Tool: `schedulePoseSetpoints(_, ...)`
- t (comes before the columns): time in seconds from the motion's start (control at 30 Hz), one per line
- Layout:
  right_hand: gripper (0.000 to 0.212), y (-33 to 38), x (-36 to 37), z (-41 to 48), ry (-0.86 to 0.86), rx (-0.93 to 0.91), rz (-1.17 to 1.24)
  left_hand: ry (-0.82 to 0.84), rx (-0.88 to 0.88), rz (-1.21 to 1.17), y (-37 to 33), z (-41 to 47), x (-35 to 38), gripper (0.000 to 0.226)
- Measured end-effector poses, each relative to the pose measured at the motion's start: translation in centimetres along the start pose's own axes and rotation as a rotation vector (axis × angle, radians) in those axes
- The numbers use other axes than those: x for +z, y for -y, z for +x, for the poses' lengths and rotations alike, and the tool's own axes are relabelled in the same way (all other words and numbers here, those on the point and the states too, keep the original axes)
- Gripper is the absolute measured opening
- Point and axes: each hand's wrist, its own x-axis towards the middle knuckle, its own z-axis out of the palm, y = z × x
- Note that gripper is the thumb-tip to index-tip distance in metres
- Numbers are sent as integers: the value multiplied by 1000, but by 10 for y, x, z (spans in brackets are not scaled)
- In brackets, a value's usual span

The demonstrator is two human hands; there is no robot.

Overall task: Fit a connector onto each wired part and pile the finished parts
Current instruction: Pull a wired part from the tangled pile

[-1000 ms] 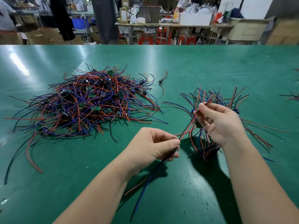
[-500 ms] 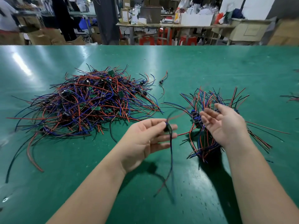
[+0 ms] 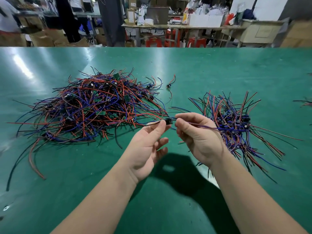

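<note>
Held up above the green table [image 3: 168,68]: a small black part [image 3: 168,121], pinched between thumb and forefinger of the left hand [image 3: 148,144], other fingers loosely spread. Just beside it, pinched in the curled fingers of the right hand [image 3: 197,137], a thin blue wire [image 3: 202,125], running off to the right over the smaller pile [image 3: 236,122].

Half a second ago, quite different: right hand flat and empty, wire hanging down from the left hand alone. Now brought together again at the part, probably for the fitting step. Too small and blurred to tell whether already joined. Not yet laid on any pile.

To the left, well apart from both hands, a big tangled pile [image 3: 94,107]. Judging by its size, still much work left.
</note>
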Motion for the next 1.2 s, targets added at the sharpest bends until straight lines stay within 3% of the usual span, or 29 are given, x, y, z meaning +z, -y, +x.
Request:
schedulePoseSetpoints(0.13, 11, 6, -3, 2, -67, 107, 180, 121, 185, 313, 9, -3, -1, 21)
schedulePoseSetpoints(0.2, 12, 11, -6, 2, -57, 144, 208, 200, 368, 597, 13, -4, -2, 17)
schedulePoseSetpoints(0.3, 28, 17, -14, 2, 37, 189, 236, 214, 790, 1133, 20, 1, -6, 22)
schedulePoseSetpoints(0.37, 38, 21, -19, 2, 109, 182, 304, 167, 880, 1250, 23, 3, -7, 24)
schedulePoseSetpoints(0.43, 49, 24, -23, 1, 164, 185, 392, 88, 806, 1111, 25, 2, -6, 21)
schedulePoseSetpoints(0.5, 51, 24, -25, 2, 177, 204, 369, 0, 678, 828, 24, 0, -3, 10)
schedulePoseSetpoints(0.63, 33, 12, -19, 3, 31, 183, -115, -40, 241, 291, 15, -2, 6, 37)
schedulePoseSetpoints(0.8, 18, 3, -16, 3, -13, 164, -255, -92, 105, 324, 15, -1, 4, 13)
schedulePoseSetpoints(0.97, 8, 3, -16, 2, -44, 171, -303, -60, 64, 458, 13, -1, 4, 11)
schedulePoseSetpoints(1.2, 6, 33, -45, 8, -406, 71, -142, 208, -78, 635, 10, -7, 1, 13)
